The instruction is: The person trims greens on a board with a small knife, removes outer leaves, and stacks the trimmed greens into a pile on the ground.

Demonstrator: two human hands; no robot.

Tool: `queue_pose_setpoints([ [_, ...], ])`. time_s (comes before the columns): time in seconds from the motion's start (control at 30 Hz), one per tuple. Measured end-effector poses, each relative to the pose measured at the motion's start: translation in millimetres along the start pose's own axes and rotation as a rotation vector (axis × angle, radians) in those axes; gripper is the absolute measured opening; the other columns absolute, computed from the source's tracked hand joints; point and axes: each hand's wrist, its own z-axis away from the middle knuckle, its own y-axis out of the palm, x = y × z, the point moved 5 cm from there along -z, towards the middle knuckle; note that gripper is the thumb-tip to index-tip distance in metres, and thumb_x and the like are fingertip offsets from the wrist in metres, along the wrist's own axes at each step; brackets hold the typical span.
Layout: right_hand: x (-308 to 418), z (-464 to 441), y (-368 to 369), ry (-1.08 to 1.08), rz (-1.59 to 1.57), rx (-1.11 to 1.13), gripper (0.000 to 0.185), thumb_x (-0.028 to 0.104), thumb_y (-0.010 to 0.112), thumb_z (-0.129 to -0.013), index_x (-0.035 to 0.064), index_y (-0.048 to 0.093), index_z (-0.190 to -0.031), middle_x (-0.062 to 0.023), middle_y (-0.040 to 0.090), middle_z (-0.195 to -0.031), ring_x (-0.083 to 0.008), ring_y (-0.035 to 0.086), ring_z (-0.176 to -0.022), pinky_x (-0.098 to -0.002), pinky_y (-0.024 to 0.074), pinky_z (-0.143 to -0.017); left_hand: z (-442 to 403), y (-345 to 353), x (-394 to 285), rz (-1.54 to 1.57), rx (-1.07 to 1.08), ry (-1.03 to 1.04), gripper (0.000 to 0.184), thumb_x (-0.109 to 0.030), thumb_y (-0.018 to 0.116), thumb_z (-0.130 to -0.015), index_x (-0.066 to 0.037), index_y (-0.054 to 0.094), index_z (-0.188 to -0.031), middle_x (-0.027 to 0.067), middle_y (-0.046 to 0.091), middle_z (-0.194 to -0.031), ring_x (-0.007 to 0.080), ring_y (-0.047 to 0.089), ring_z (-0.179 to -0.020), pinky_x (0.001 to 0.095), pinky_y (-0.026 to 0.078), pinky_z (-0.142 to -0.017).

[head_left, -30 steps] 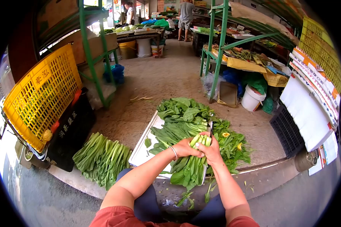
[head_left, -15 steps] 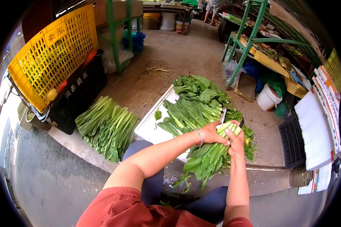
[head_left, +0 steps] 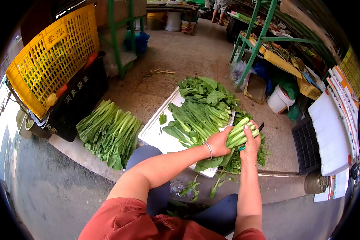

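Note:
A bunch of leafy green stalks [head_left: 237,135] is held over the right edge of a white foam tray [head_left: 151,135], cut ends pointing up and right. My left hand [head_left: 221,143], with a bangle at the wrist, is closed around the stalks from the left. My right hand [head_left: 251,147] is closed at their right side, thumb against the stem ends. A small knife [head_left: 261,127] shows its dark blade beyond those fingers; a teal bit, perhaps its handle, shows below the palm. More greens [head_left: 200,118] are heaped on the tray.
A fanned pile of greens [head_left: 110,134] lies on the ground to the left. Behind it stand a black crate [head_left: 78,104] and a yellow crate [head_left: 54,56]. On the right are a white bucket [head_left: 281,99], a black basket [head_left: 307,145] and a green-framed stand [head_left: 260,44]. Loose leaves [head_left: 191,189] lie near my feet.
The bunch has tilted more level, and its hanging leaves have swung up and left, uncovering the tray's corner. My left hand has shifted slightly left along the stalks. Loose leaves now show on the ground below.

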Motion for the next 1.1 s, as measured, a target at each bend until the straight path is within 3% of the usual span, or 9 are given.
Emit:
queue_pose_setpoints([
  [0.1, 4, 1, 3, 0.012, -0.025, 0.053, 0.057, 0.02, 0.07, -0.075, 0.0059, 0.043, -0.124, -0.0059, 0.054, -0.106, -0.0138, 0.054, -0.09, -0.0223, 0.0462, -0.067, 1, -4, 5, 0.085, -0.058, 0.054, 0.081, -0.014, 0.067, -0.058, -0.004, 0.028, -0.128, 0.0233, 0.058, -0.096, 0.0363, 0.058, -0.09, 0.0377, 0.047, -0.079],
  [0.2, -20, -12, -17, 0.234, -0.053, 0.138, 0.055, 0.038, 0.058, -0.083, 0.0096, 0.041, -0.127, -0.0102, 0.053, -0.113, -0.0073, 0.053, -0.085, -0.0165, 0.0331, -0.044, 1, -14, 13, 0.192, -0.174, 0.053, 0.08, -0.012, 0.068, -0.055, 0.0, 0.032, -0.126, 0.0211, 0.057, -0.102, 0.0296, 0.057, -0.094, 0.0333, 0.046, -0.082],
  [0.3, -10, -1, -2, 0.197, -0.086, 0.151, 0.071, 0.05, 0.053, -0.082, 0.0037, 0.031, -0.131, -0.0193, 0.046, -0.126, -0.021, 0.05, -0.11, -0.0148, 0.0333, -0.042, 4, -51, 8, 0.287, -0.258, -0.002, 0.074, -0.009, 0.069, -0.055, 0.001, 0.036, -0.121, 0.0196, 0.056, -0.1, 0.0276, 0.057, -0.093, 0.0308, 0.046, -0.083],
  [0.4, -10, 1, -10, 0.22, -0.105, 0.101, 0.068, 0.049, 0.053, -0.083, 0.0046, 0.032, -0.13, -0.0183, 0.048, -0.123, -0.0199, 0.051, -0.108, -0.0136, 0.0338, -0.042, 11, -116, 0, 0.222, -0.299, -0.041, 0.073, -0.009, 0.071, -0.055, -0.001, 0.038, -0.119, 0.0161, 0.055, -0.102, 0.0245, 0.056, -0.093, 0.031, 0.046, -0.085],
  [0.63, -15, 2, -32, 0.249, -0.144, 0.103, 0.049, 0.042, 0.056, -0.083, 0.0077, 0.047, -0.117, -0.0071, 0.06, -0.1, -0.0107, 0.058, -0.083, -0.0146, 0.0339, -0.037, 109, -272, 53, -0.785, -0.414, -0.444, 0.078, -0.021, 0.071, -0.058, -0.008, 0.036, -0.126, 0.0182, 0.061, -0.094, 0.0323, 0.059, -0.09, 0.0391, 0.048, -0.073],
  [0.77, -23, 4, -31, 0.277, -0.121, 0.102, 0.042, 0.037, 0.057, -0.084, 0.0084, 0.049, -0.114, -0.0056, 0.06, -0.094, -0.0085, 0.058, -0.078, -0.0141, 0.0337, -0.037, 169, -304, 124, -1.058, -0.444, -0.697, 0.055, -0.01, 0.06, -0.067, -0.01, 0.038, -0.117, 0.0162, 0.059, -0.096, 0.0331, 0.058, -0.09, 0.0398, 0.047, -0.077],
  [0.9, -35, 4, -30, 0.307, -0.103, 0.111, 0.042, 0.036, 0.056, -0.085, 0.0084, 0.049, -0.115, -0.0052, 0.06, -0.093, -0.0083, 0.058, -0.074, -0.0139, 0.0338, -0.036, 200, -297, 202, -1.082, -0.389, -0.897, 0.056, -0.013, 0.063, -0.07, -0.008, 0.037, -0.119, 0.0221, 0.04, -0.126, 0.0373, 0.038, -0.119, 0.0416, 0.046, -0.081],
  [1.0, -41, 6, -29, 0.339, -0.05, 0.08, 0.043, 0.035, 0.055, -0.086, 0.0081, 0.048, -0.118, -0.0049, 0.06, -0.092, -0.0087, 0.057, -0.073, -0.0135, 0.0341, -0.037, 207, -274, 245, -1.105, -0.286, -1.144, 0.079, -0.004, 0.051, -0.078, -0.013, 0.003, -0.141, 0.0229, 0.001, -0.144, 0.0435, 0.003, -0.132, 0.0502, 0.034, -0.092],
  [1.1, -50, 3, -34, 0.364, -0.016, 0.074, 0.042, 0.037, 0.053, -0.086, 0.0087, 0.049, -0.117, -0.0029, 0.059, -0.092, -0.0073, 0.056, -0.074, -0.013, 0.0329, -0.036, 205, -269, 274, -1.112, -0.33, -1.219, 0.076, -0.005, 0.045, -0.08, -0.013, 0.001, -0.141, 0.0228, -0.001, -0.144, 0.045, 0.003, -0.131, 0.051, 0.03, -0.096],
])
